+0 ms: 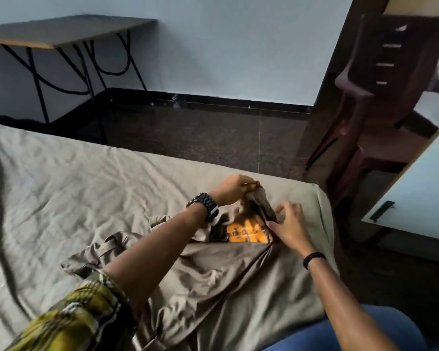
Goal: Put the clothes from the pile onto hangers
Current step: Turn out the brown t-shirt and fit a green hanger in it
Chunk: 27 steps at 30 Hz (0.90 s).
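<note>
Lower centre of the frame, on the bed (pixel 61 173), 1 brown shirt (pixel 213 282) lies crumpled, its long axis running from the bottom edge up toward the right corner of the mattress. Its orange print (pixel 249 233) shows 2 large letters; the small writing across them is too blurred to read. 2 hands work at its upper end: the left hand (pixel 232 190) pinches bunched cloth, the right hand (pixel 290 228) rests with spread fingers beside the print. 1 table (pixel 61 31) stands upper left, 1 chair (pixel 380 102) at right.
</note>
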Available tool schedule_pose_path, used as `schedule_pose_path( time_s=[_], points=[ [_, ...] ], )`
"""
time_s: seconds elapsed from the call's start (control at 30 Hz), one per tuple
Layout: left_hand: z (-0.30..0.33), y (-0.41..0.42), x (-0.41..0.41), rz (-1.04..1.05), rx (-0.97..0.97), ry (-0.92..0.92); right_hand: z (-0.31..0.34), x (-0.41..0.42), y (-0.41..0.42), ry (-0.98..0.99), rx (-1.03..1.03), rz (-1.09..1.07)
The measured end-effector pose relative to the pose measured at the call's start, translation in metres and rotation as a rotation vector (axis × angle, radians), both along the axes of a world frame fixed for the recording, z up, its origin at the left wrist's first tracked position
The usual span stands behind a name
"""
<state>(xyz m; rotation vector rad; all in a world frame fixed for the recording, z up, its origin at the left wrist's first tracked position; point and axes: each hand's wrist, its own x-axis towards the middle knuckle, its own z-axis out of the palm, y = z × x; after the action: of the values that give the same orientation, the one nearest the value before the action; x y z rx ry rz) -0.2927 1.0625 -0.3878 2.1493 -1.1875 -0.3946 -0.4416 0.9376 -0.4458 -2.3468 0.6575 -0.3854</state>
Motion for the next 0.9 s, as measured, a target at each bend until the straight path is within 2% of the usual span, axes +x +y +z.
schedule_pose_path(
  time_s=[0.07, 0.13, 0.2, 0.23, 0.27, 0.33, 0.37, 0.4, 0.43, 0.5, 0.57, 0.6, 0.63, 0.7, 0.77, 0.83, 0.9],
  points=[
    [0.025, -0.018, 0.001, -0.073, 0.013, 0.008, 0.022, 0.007, 0.002, -0.162, 0.124, 0.039],
    [0.044, -0.036, 0.000, -0.051, -0.086, 0.051, 0.040, 0.015, -0.001, -0.238, 0.253, 0.013],
    [0.055, -0.044, -0.002, 0.024, -0.268, 0.288, 0.048, 0.023, -0.018, -0.372, 0.373, -0.145],
    [0.055, -0.044, -0.001, 0.027, -0.294, 0.365, 0.049, 0.024, -0.031, -0.438, 0.503, -0.248],
    [0.050, -0.041, 0.002, 0.007, -0.230, 0.361, 0.046, 0.023, -0.044, -0.489, 0.649, -0.327],
    [0.015, -0.029, 0.015, -0.045, 0.176, 0.076, 0.022, 0.013, -0.075, -0.442, 0.757, -0.467],
    [-0.007, -0.020, 0.019, -0.057, 0.396, -0.054, 0.003, 0.005, -0.091, -0.336, 0.736, -0.518],
    [-0.031, -0.011, 0.022, -0.054, 0.557, -0.107, -0.015, -0.004, -0.105, -0.207, 0.699, -0.543],
    [-0.047, -0.003, 0.023, -0.040, 0.621, -0.112, -0.027, -0.013, -0.111, -0.071, 0.646, -0.565],
    [-0.061, 0.006, 0.022, -0.001, 0.532, -0.048, -0.028, -0.029, -0.104, 0.133, 0.465, -0.593],
    [-0.061, 0.012, 0.025, 0.039, 0.427, -0.011, -0.015, -0.033, -0.090, 0.108, 0.115, -0.667],
    [-0.059, 0.017, 0.029, 0.027, 0.444, -0.023, -0.007, -0.031, -0.082, 0.017, -0.082, -0.639],
    [-0.059, 0.024, 0.034, -0.004, 0.512, -0.055, -0.005, -0.024, -0.075, -0.072, -0.222, -0.519],
    [-0.059, 0.039, 0.044, -0.044, 0.662, -0.081, 0.002, -0.004, -0.056, -0.057, -0.264, -0.132],
    [-0.061, 0.051, 0.056, -0.030, 0.674, -0.055, 0.001, 0.019, -0.038, 0.147, -0.185, 0.129],
    [-0.059, 0.055, 0.062, 0.030, 0.556, -0.041, -0.002, 0.038, -0.027, 0.338, -0.212, 0.150],
    [-0.051, 0.056, 0.067, 0.091, 0.434, 0.060, 0.002, 0.052, -0.027, 0.445, -0.272, 0.116]
  ],
)
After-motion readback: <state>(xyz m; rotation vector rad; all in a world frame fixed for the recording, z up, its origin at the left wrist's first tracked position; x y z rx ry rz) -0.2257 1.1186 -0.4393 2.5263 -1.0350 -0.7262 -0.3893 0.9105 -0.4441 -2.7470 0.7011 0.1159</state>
